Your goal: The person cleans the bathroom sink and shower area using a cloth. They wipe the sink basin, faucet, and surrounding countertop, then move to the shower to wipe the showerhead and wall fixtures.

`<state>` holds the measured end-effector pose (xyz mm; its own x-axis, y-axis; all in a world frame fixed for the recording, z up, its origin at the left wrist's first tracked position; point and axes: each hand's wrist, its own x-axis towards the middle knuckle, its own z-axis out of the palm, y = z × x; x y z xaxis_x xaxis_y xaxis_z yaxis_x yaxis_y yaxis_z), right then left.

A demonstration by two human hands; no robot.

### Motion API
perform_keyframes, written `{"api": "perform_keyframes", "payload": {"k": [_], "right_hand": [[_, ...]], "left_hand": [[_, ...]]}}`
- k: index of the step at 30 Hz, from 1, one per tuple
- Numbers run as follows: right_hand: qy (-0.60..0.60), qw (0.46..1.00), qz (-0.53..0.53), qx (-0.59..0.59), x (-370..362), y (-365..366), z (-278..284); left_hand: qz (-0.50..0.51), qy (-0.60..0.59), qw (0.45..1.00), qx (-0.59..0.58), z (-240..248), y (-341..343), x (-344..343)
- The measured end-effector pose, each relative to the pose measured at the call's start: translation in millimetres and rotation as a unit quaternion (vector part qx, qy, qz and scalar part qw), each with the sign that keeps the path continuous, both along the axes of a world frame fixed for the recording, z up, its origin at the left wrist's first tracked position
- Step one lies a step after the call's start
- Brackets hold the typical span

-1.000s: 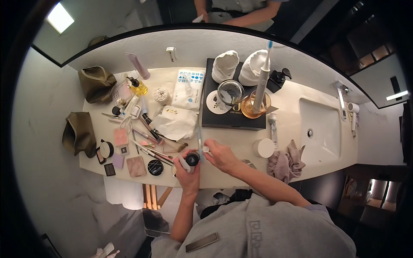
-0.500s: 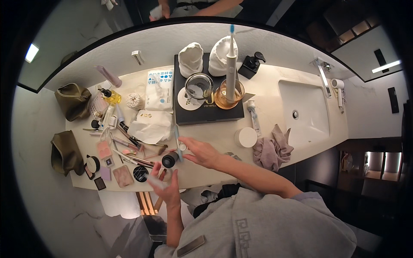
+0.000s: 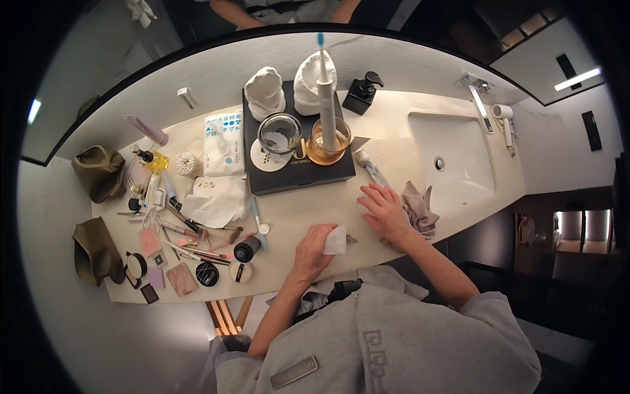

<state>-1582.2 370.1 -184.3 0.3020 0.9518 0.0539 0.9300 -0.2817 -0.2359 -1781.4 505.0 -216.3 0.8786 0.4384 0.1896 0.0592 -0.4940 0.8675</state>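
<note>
A folded white tissue or pad (image 3: 335,240) sticks out from the closed fingers of my left hand (image 3: 310,255), low over the front of the counter. Further right, my right hand (image 3: 388,213) reaches over the counter with its fingers apart and slightly bent. It covers the area where a round white jar stood; the jar does not show now. Just beyond its fingertips lies a partly squeezed white tube (image 3: 369,167). A crumpled mauve cloth (image 3: 420,209) lies beside the right wrist. Left of my left hand are a black round bottle (image 3: 247,249) and a light-blue stick (image 3: 256,213).
Makeup brushes, compacts (image 3: 182,280) and olive pouches (image 3: 97,252) crowd the left side. A black box (image 3: 298,177) carries a glass jar (image 3: 279,133), an amber glass (image 3: 328,152) with a toothbrush (image 3: 326,98), and white cloths. The sink (image 3: 453,177) lies right, a soap pump (image 3: 361,94) behind.
Both hands have moved right, away from the black bottle and the light-blue stick. The left still holds the white piece. My right hand now covers the round jar's place. The view has shifted.
</note>
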Motion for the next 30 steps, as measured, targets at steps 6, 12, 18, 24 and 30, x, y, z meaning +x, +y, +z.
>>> {"api": "perform_keyframes", "payload": {"k": [6, 12, 18, 24, 30], "right_hand": [[0.086, 0.993, -0.051, 0.061, -19, -1, 25], [0.221, 0.974, -0.045, -0.018, -56, -22, -4], [0.242, 0.969, -0.053, -0.022, -54, -29, -10], [0.254, 0.966, -0.048, 0.009, -50, -39, -12], [0.206, 0.977, -0.028, -0.033, -48, -38, -9]], "left_hand": [[0.044, 0.057, 0.997, -0.019, -7, -6, -3], [0.062, 0.095, 0.993, -0.026, -14, -6, -9], [0.019, 0.101, 0.994, -0.031, -19, -16, -10], [-0.026, 0.101, 0.994, -0.042, -15, -18, -12], [-0.028, 0.086, 0.995, -0.042, -13, -18, -15]]}}
